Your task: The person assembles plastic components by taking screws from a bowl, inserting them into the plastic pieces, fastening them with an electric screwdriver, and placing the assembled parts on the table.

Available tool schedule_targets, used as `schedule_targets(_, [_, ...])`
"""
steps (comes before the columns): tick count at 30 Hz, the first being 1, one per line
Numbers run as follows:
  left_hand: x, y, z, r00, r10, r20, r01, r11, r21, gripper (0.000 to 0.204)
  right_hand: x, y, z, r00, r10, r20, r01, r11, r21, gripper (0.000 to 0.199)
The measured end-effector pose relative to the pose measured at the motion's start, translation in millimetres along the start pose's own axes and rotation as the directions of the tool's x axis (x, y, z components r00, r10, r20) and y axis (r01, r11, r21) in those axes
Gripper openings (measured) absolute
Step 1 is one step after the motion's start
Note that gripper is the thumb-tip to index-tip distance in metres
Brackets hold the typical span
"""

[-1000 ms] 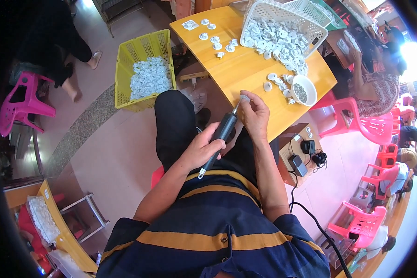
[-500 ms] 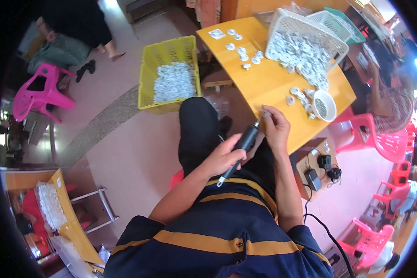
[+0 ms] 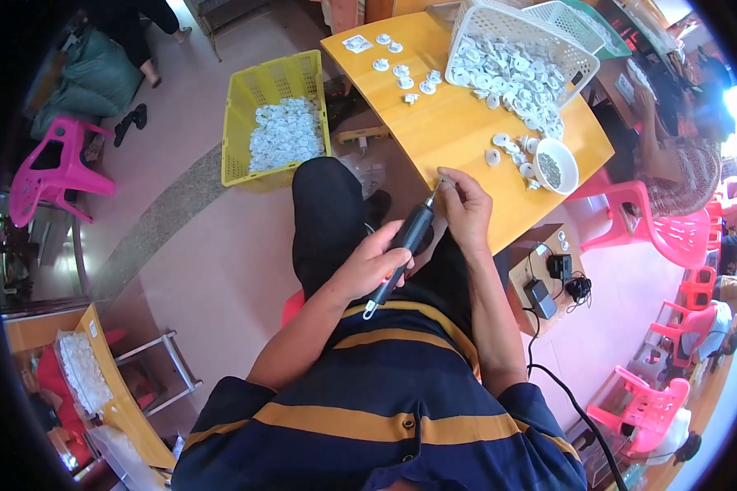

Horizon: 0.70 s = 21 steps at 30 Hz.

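My left hand (image 3: 373, 265) is wrapped round a black electric screwdriver (image 3: 414, 230), a hanging loop at its rear end and its bit slanting up to the right. At the bit's tip, my right hand (image 3: 467, 211) pinches a small part, mostly hidden by the fingers. Both hands are over my lap by the near edge of the yellow table (image 3: 467, 135). Beyond my right hand lie several loose round white plastic parts (image 3: 512, 148) beside a white bowl (image 3: 571, 185) of small metal screws.
A white basket (image 3: 583, 72) lies tipped, spilling white parts onto the table. A yellow crate (image 3: 313, 86) with more parts stands on the floor to the left. Adapters (image 3: 540, 299) and cables sit on a box at right. Pink chairs (image 3: 57, 170) and other people are around.
The whole view has shifted, so the table, crate and hands appear further left and slightly higher. Both hands keep their grips. A person at the upper left has moved further away.
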<state>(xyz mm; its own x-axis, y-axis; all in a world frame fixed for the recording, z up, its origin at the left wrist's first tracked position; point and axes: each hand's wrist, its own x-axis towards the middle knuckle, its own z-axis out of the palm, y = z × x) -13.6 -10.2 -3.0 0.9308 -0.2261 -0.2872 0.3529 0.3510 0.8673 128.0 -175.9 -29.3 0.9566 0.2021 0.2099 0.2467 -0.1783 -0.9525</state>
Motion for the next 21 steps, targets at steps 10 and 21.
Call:
schedule_targets(10, [6.9,-3.5,-4.2,1.0,0.019,0.002,-0.019,1.0,0.005,0.049,4.7,0.3,-0.7,1.0,-0.017,-0.01,0.017,1.0,-0.002,0.02])
schedule_targets(21, [5.3,-3.6,5.5,0.996,-0.065,0.061,0.074,0.986,-0.146,0.031,2.3,28.7,-26.9,0.997,0.03,0.068,-0.024,0.996,-0.081,0.023])
